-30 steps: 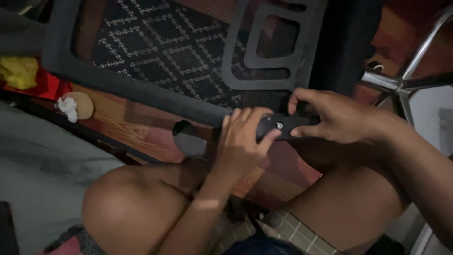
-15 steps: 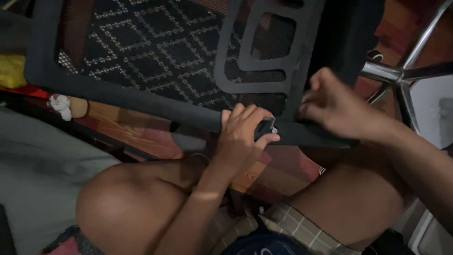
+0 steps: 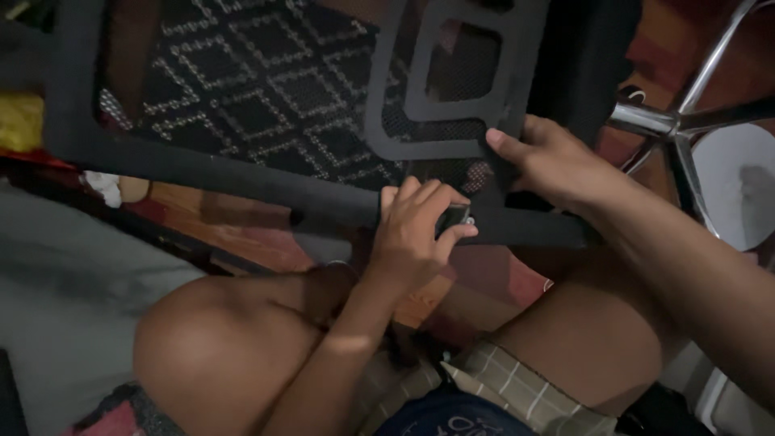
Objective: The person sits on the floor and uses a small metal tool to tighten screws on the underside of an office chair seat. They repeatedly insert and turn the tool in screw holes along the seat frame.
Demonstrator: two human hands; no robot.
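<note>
Chair back (image 3: 242, 89), black frame w/ diamond-pattern mesh, lies tilted across the upper view, over the person's bare knees. Its lower frame bar (image 3: 242, 182) runs from upper left down to the right, ending just under the right hand.

Left hand (image 3: 416, 230) sits on that bar near the middle, fingers curled over the top edge, thumb pressing a small dark part (image 3: 456, 216) against the frame; what the part is, can't tell, too dark and mostly covered. Hand is closed round it, not spread.

Right hand (image 3: 553, 161) is just to the right and a bit higher, apart from the left. Thumb and fingers clamp the black plastic lumbar bracket (image 3: 452, 89) at its lower right corner, where it meets the frame. Grip looks firm, fingers wrapped behind, so fingertips hidden.

Chrome chair base (image 3: 678, 121) w/ spokes shows top right, near the right forearm, over a pale round thing (image 3: 739, 186). Reddish wood floor (image 3: 242, 234) under the frame. Grey cloth (image 3: 73, 274) at left, yellow item (image 3: 20, 121) at far left edge. Plaid shorts (image 3: 500, 387) at bottom.
</note>
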